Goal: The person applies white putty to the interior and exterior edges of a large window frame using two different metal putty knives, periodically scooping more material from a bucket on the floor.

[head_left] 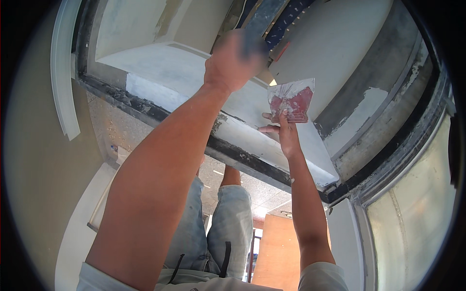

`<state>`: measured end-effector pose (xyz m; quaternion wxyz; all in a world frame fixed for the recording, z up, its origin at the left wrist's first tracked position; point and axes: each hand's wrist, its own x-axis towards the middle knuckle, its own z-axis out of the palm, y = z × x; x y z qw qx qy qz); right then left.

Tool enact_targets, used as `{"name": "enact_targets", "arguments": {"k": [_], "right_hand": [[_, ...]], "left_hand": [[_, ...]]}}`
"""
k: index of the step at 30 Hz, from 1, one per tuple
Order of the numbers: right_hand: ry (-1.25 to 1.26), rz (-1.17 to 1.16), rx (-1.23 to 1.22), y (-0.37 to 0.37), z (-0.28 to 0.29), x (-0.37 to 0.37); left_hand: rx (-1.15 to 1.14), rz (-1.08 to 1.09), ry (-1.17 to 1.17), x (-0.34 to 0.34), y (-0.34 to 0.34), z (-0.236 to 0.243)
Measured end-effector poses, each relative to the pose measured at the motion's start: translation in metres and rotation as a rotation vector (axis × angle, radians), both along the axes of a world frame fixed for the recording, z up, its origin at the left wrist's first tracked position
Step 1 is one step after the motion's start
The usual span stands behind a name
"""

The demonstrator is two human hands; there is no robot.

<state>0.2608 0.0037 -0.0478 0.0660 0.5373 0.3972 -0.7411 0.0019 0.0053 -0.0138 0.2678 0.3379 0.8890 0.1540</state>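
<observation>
My left hand (pixel 234 60) is raised high at the opening of the white-painted recess, beside a long dark grey piece (pixel 261 19); a blur hides its fingers and anything in them. Lower to the right, my right hand (pixel 286 128) holds a putty knife (pixel 296 102) with a wide red blade smeared with white filler, its fingers close to the white sill (pixel 242 136). A black-edged frame (pixel 242 160) runs along the sill, with patchy white and grey coating on the surrounding surfaces.
A pale strip (pixel 65 97) hangs at the left wall. A frosted pane (pixel 407 203) in a metal frame stands at the right. My legs in jeans (pixel 228 218) show below the sill, over a speckled floor (pixel 267 199). An orange-brown board (pixel 274 247) is at the bottom.
</observation>
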Motion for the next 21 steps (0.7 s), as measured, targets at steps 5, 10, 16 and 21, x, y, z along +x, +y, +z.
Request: {"name": "enact_targets", "arguments": {"k": [5,10,16,21], "right_hand": [[0.073,-0.369,0.059,0.010,-0.009,0.006],[0.054,-0.265,0.019,0.012,-0.008,0.016],[0.298,-0.654,-0.121,0.021,0.011,-0.016],[0.470,-0.920,-0.139,0.046,0.033,-0.083]], "left_hand": [[-0.008,-0.005,-0.001,0.000,0.000,-0.001],[-0.072,-0.010,-0.064,-0.002,0.003,0.005],[-0.077,-0.019,-0.043,-0.002,0.002,0.005],[-0.064,-0.008,-0.084,-0.003,0.002,0.007]]}}
